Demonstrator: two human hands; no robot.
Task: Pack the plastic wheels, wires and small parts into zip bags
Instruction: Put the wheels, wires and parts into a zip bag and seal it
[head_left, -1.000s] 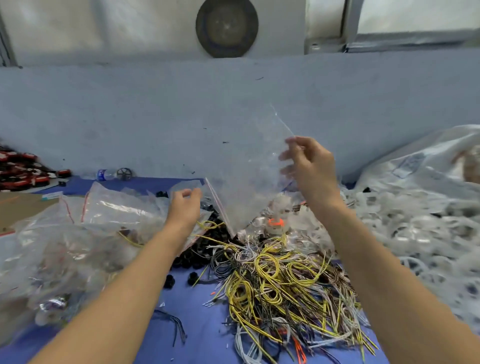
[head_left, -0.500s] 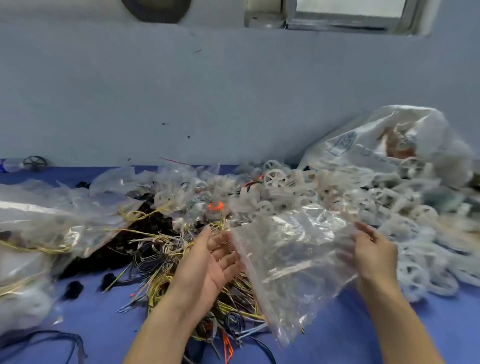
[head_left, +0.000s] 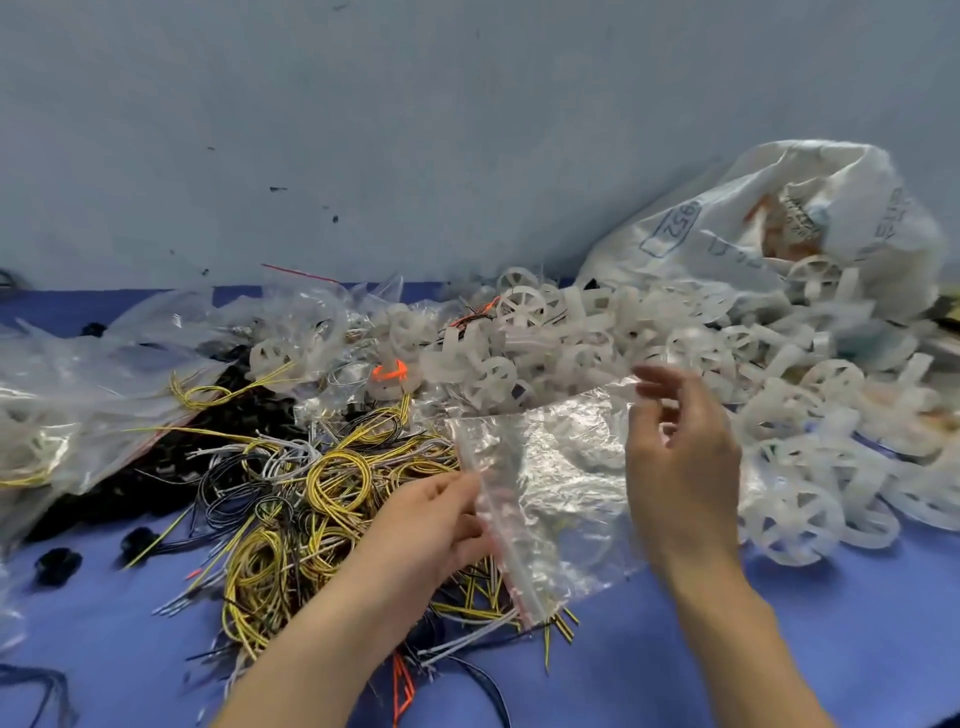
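Observation:
A clear zip bag (head_left: 561, 488) with a red-lined zip strip lies across the middle, over the wires. My left hand (head_left: 431, 525) pinches the bag at its zip edge. My right hand (head_left: 680, 457) is above the bag's far side, its fingers curled near the bag's upper corner; whether they grip the plastic is blurred. A heap of yellow, black and white wires (head_left: 311, 493) lies left of the bag. White plastic wheels (head_left: 779, 415) are piled behind it and to the right. Black small parts (head_left: 57, 564) lie at the left.
A large white sack (head_left: 753, 234) spills wheels at the back right. Filled and empty clear bags (head_left: 78, 405) are heaped at the left. A blue cloth (head_left: 779, 649) covers the table, and a pale blue wall (head_left: 415, 130) rises behind it.
The bag came down from the air to lie low over the wires. My left hand moved from under the bag to its zip edge, and the right rose to the far corner. The view shifted right.

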